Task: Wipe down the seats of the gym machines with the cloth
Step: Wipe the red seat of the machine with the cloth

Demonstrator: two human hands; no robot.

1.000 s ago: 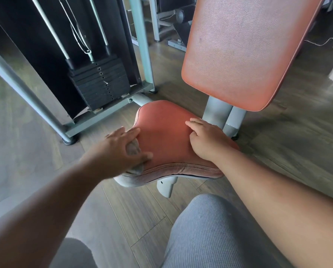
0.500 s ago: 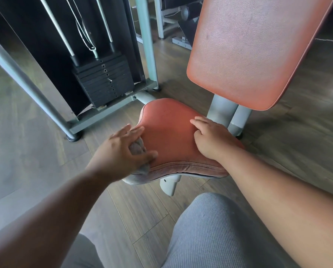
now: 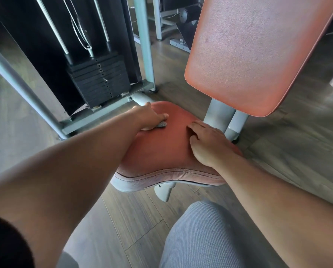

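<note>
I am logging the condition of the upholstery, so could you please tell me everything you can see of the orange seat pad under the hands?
The orange padded seat, seemingly vinyl, is roughly saddle-shaped, level, with a faded, stitched front edge. It sits on a pale grey metal base below the tilted orange backrest. The left hand presses a grey cloth on its far left part; the right hand rests flat on its right side.

Grey cloth (image 3: 161, 124) flat on the far-left part of the red-orange seat (image 3: 161, 149).
</note>
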